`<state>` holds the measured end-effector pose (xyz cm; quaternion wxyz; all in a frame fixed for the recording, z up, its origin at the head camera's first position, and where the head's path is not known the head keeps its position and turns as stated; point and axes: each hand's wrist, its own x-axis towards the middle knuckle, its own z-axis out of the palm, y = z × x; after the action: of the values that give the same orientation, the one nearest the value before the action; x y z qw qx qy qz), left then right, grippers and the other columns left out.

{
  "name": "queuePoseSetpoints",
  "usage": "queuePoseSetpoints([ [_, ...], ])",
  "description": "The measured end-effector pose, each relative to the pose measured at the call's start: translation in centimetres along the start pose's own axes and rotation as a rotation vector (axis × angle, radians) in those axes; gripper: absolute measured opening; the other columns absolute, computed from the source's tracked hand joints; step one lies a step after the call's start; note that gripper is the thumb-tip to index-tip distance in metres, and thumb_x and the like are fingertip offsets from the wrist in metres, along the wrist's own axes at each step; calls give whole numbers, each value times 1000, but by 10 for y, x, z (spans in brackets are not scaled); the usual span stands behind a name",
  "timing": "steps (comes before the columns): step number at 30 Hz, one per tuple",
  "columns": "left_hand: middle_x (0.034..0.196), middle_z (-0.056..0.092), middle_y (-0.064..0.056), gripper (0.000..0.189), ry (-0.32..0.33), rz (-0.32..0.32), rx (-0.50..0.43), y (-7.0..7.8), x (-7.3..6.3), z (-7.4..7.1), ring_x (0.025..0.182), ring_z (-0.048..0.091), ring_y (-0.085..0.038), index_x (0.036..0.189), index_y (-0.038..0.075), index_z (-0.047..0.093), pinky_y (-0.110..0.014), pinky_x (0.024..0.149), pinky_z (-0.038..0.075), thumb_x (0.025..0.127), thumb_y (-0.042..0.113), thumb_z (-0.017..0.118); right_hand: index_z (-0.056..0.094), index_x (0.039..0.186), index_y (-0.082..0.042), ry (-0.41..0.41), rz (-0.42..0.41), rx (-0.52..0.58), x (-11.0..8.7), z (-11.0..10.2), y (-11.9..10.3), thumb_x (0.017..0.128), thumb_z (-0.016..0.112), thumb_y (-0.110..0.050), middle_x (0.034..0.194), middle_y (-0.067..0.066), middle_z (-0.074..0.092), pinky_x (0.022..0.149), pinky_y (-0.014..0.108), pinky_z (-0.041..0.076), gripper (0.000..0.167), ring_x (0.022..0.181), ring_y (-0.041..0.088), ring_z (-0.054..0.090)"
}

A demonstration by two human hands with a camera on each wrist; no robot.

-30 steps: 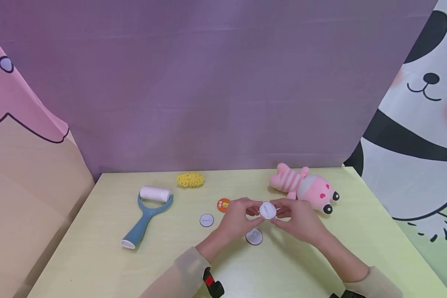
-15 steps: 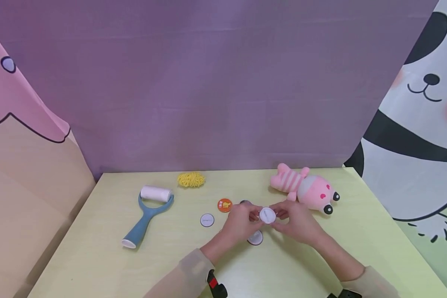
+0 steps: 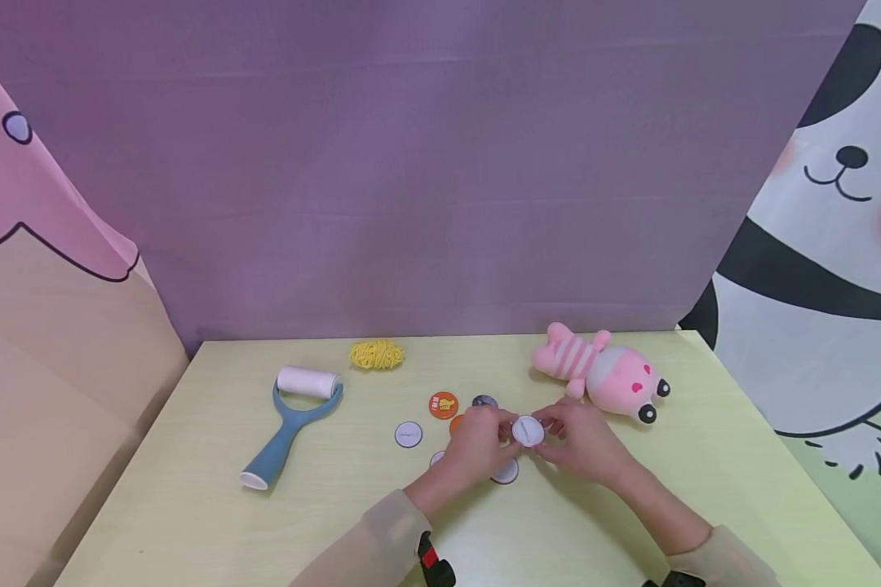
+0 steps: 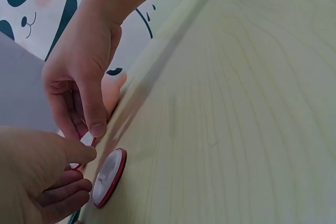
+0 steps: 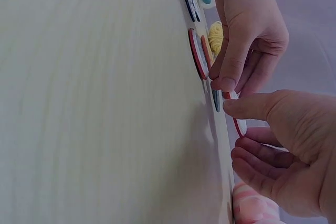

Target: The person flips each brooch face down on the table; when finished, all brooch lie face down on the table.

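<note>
Above the table, both hands pinch the rim of one round pin badge (image 3: 528, 430), its white back with the pin facing up. My left hand (image 3: 477, 447) grips its left side and my right hand (image 3: 586, 443) its right side. In the right wrist view the held badge (image 5: 240, 121) shows a red edge between thumbs and fingers. Just below the hands lies another badge (image 3: 506, 472), white back up, partly covered by the left hand. Beyond that hand are a dark badge (image 3: 484, 400) and an orange badge (image 3: 444, 405). A white-backed badge (image 3: 409, 434) lies farther left.
A blue-handled lint roller (image 3: 286, 436) lies at the left of the pale wooden table (image 3: 191, 522). Yellow yarn (image 3: 377, 355) sits near the back edge. A pink striped plush toy (image 3: 609, 371) lies behind the right hand. A purple cloth (image 3: 440, 179) hangs behind the table.
Both hands have come slightly down and toward the person with the badge still pinched between them. The left forearm has shifted right, uncovering more of the badges behind it.
</note>
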<state>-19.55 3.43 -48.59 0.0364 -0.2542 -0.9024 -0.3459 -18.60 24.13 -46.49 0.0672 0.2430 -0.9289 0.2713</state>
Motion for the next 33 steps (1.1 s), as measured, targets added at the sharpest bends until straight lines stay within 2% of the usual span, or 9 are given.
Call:
queuePoseSetpoints([
  [4, 72, 65, 2, 14, -10, 0, 21, 0, 0, 4, 66, 44, -2, 103, 11, 83, -12, 56, 35, 91, 17, 85, 82, 105, -10, -22, 22, -26, -1, 1, 1, 80, 92, -15, 94, -3, 79, 75, 29, 60, 27, 82, 15, 71],
  [7, 71, 65, 4, 13, -22, -13, 50, 1, 1, 7, 67, 45, -3, 102, 12, 83, -13, 57, 36, 91, 19, 85, 82, 104, -10, -27, 19, -35, -1, 3, 1, 80, 91, -14, 92, -3, 79, 76, 30, 59, 26, 83, 15, 71],
  [14, 89, 77, 5, 18, -63, -76, 141, 7, 2, 10, 81, 59, -5, 106, 13, 84, -15, 68, 48, 90, 22, 87, 81, 99, -7, -10, -17, -48, -4, 8, -1, 78, 89, -7, 89, -3, 78, 81, 37, 58, 22, 86, 19, 70],
  [17, 92, 79, 4, 17, -67, -69, 176, 8, 3, 11, 87, 65, -8, 104, 13, 85, -17, 73, 53, 89, 22, 87, 81, 98, -6, -10, -22, -77, -4, 8, -4, 77, 89, -7, 88, -2, 78, 81, 38, 56, 22, 85, 20, 67],
  [21, 90, 78, 1, 12, -75, -66, 203, 10, 5, 10, 93, 67, -13, 97, 12, 85, -21, 78, 56, 89, 21, 86, 81, 99, -5, -29, 13, -116, -4, 7, -8, 78, 88, -9, 88, -1, 76, 82, 40, 57, 23, 87, 18, 64],
  [24, 92, 76, 1, 13, -99, -103, 195, 12, 7, 7, 93, 65, -13, 98, 11, 84, -21, 78, 56, 89, 20, 86, 81, 102, -4, -69, 41, -128, -2, 5, -10, 79, 88, -11, 88, 0, 73, 80, 38, 56, 24, 85, 16, 61],
  [27, 95, 75, -1, 23, -112, -141, 159, 11, 8, 1, 90, 63, -12, 108, 9, 83, -19, 73, 55, 90, 21, 86, 80, 106, -3, -113, 78, -135, 2, 2, -10, 81, 86, -14, 92, 3, 74, 81, 39, 58, 28, 87, 18, 63],
  [30, 100, 75, -3, 29, -87, -147, 116, 4, 8, -9, 88, 64, -11, 117, 7, 81, -17, 71, 55, 91, 20, 85, 78, 113, -1, -122, 110, -142, 7, -2, -10, 85, 84, -15, 98, 7, 76, 85, 44, 61, 32, 92, 24, 69],
  [33, 99, 76, -6, 28, -23, -108, 93, -6, 8, -23, 86, 65, -11, 116, 5, 81, -17, 72, 55, 91, 17, 84, 77, 116, -1, -91, 122, -127, 13, -4, -10, 88, 81, -15, 105, 10, 77, 87, 47, 62, 32, 95, 28, 72],
])
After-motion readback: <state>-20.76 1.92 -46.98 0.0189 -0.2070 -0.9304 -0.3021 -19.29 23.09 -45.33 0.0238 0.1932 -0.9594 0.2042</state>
